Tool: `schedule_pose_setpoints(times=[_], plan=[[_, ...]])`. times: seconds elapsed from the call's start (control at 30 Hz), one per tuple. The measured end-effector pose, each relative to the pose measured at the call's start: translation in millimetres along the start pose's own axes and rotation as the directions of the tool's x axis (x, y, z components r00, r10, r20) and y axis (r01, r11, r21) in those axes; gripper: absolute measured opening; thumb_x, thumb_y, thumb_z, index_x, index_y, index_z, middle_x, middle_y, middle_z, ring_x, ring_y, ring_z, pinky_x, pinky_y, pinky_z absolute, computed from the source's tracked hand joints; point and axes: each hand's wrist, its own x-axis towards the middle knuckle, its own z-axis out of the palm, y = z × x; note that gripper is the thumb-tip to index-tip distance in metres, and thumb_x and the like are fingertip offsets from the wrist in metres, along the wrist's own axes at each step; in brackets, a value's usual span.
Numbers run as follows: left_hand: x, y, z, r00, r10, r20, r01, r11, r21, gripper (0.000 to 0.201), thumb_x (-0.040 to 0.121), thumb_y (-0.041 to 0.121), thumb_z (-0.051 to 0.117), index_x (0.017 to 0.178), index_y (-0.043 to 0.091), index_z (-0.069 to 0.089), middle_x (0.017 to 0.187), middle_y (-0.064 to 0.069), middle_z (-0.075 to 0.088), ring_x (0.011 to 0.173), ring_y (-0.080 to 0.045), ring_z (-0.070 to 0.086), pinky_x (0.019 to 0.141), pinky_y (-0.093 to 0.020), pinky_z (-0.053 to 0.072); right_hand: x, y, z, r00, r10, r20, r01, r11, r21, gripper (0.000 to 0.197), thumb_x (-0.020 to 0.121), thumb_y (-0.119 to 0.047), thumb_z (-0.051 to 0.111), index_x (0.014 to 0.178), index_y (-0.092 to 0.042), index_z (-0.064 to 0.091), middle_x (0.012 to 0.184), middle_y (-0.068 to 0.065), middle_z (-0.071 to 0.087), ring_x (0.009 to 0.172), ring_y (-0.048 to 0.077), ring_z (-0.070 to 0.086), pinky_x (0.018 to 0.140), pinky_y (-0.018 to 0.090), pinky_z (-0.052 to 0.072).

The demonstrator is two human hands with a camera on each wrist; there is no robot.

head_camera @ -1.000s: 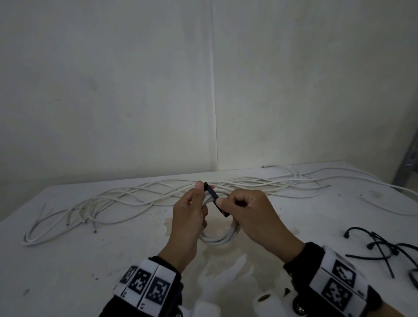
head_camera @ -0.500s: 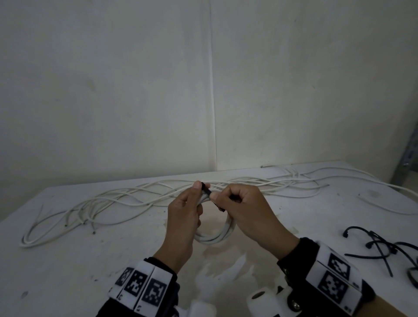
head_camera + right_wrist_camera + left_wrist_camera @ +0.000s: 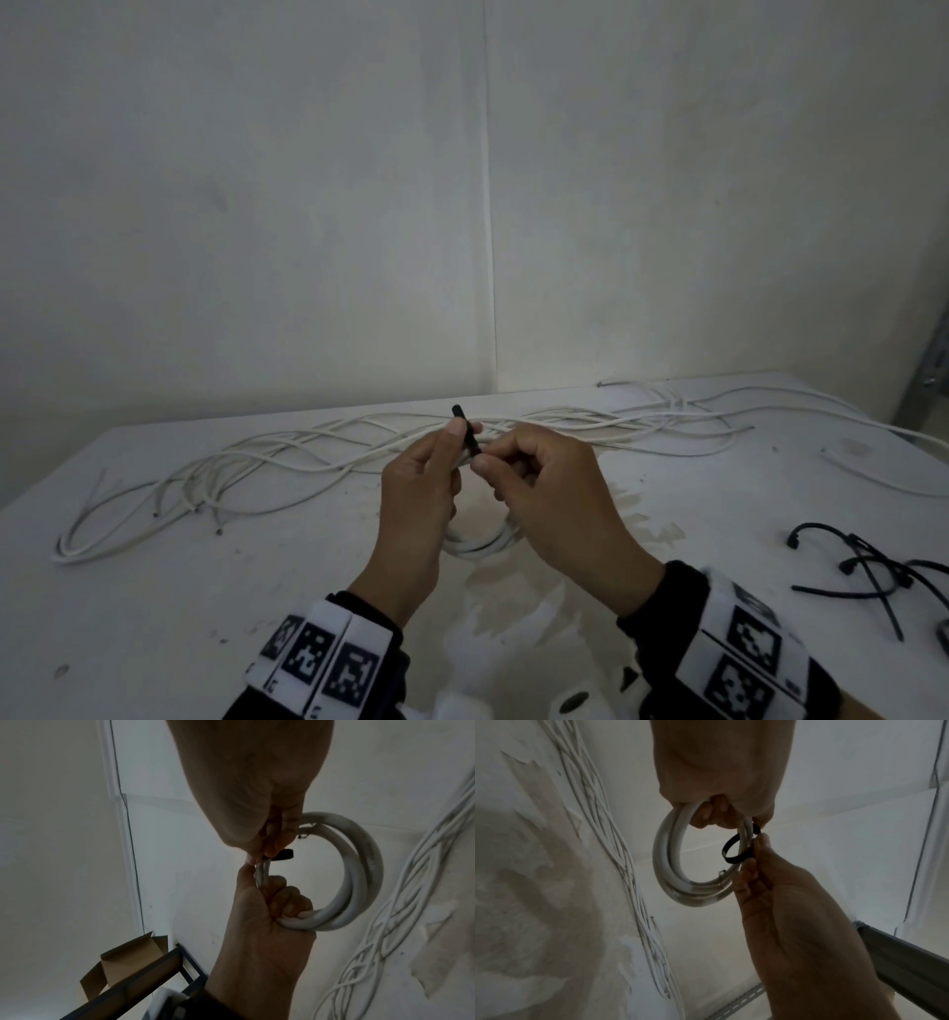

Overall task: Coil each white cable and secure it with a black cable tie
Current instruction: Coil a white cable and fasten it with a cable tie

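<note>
Since a second ago, the black cable tie (image 3: 466, 430) has swung from a slant between the two hands to nearly upright, its free end now poking above the left thumb. Beneath everything lies the white worktop (image 3: 205, 591), stained and worn, with a long tangle of loose white cables (image 3: 287, 452) strewn along its far side and a few spare black ties (image 3: 873, 570) lying at the right edge. Held above the worktop is the coiled white cable (image 3: 672, 874), several thick, slightly grubby turns wound into a neat round loop. The left hand (image 3: 416, 514) has its grip closed round the upper part of the coil, fingers curled through the loop, its thumb pressed against the tie. The right hand (image 3: 554, 509) has its grip closed too, thumb and forefinger pinching the tie just beside the coil. In the left wrist view the tie forms a small open ring around the cable turns, not drawn tight.
</note>
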Motion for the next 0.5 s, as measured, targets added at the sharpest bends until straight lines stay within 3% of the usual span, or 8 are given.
schedule_pose_setpoints(times=[0.17,0.33,0.4,0.5], plan=[[-1,1,-2,1.000,0.025,0.002,-0.025,0.999,0.027,0.024,0.092,0.025,0.050,0.081,0.018,0.070,0.035,0.011,0.038,0.037,-0.004,0.030,0.038,-0.013,0.025,1,-1,3,1.000,0.027,-0.009,-0.027,0.999,0.033,0.018,0.080,-0.013,0.069,0.066,-0.023,0.064,0.049,-0.020,0.058,0.052,0.002,0.056,0.053,0.009,0.040],[-2,4,-10,0.997,0.069,0.036,-0.070,0.997,0.025,0.020,0.089,0.023,0.055,0.076,0.020,0.070,0.041,0.012,0.046,0.040,-0.002,0.032,0.040,-0.011,0.028,3,-10,-11,0.998,0.043,-0.047,-0.039,0.996,0.083,0.015,0.075,-0.020,0.073,0.063,-0.015,0.066,0.054,-0.005,0.060,0.049,0.002,0.050,0.052,0.014,0.041],[-2,6,-13,0.996,0.063,0.060,-0.065,0.997,0.033,0.018,0.088,0.023,0.056,0.077,0.019,0.070,0.038,0.012,0.042,0.039,-0.003,0.032,0.040,-0.011,0.028,11,-11,-19,0.994,0.107,-0.020,-0.106,0.992,0.069,0.016,0.082,-0.029,0.065,0.067,-0.021,0.066,0.061,-0.008,0.060,0.055,0.002,0.050,0.057,0.017,0.042],[-5,7,-12,0.989,0.061,0.137,-0.069,0.996,0.051,0.016,0.087,0.017,0.057,0.077,0.017,0.069,0.037,0.012,0.047,0.037,-0.002,0.035,0.041,-0.009,0.030,21,-8,-20,0.971,0.169,0.171,-0.174,0.985,0.017,0.016,0.088,-0.032,0.056,0.079,-0.029,0.068,0.086,-0.006,0.062,0.079,0.006,0.057,0.074,0.020,0.044]])
